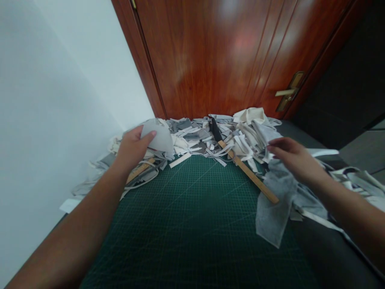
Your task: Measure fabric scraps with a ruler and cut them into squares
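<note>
At the left of the scrap heap, my left hand [135, 145] pinches a flat light grey piece [158, 135] with a rounded edge, thumb on top. It looks like cloth or thin sheet. On the right, my right hand [290, 157] has its thumb and fingers drawn together at the upper end of a grey cloth strip [275, 208]. That strip runs down onto the mat, and the lower end of a wooden stick [252, 176] overlaps it. The stick has a black upper end. My fingers partly hide the grip on the strip.
A green cutting mat [192, 216] with grid lines covers the table. Heaped scraps [195, 136] in white and grey line its far edge and both sides. Behind stands a brown wooden door [210, 60] with a metal handle [285, 92]; a white wall [75, 80] rises on the left.
</note>
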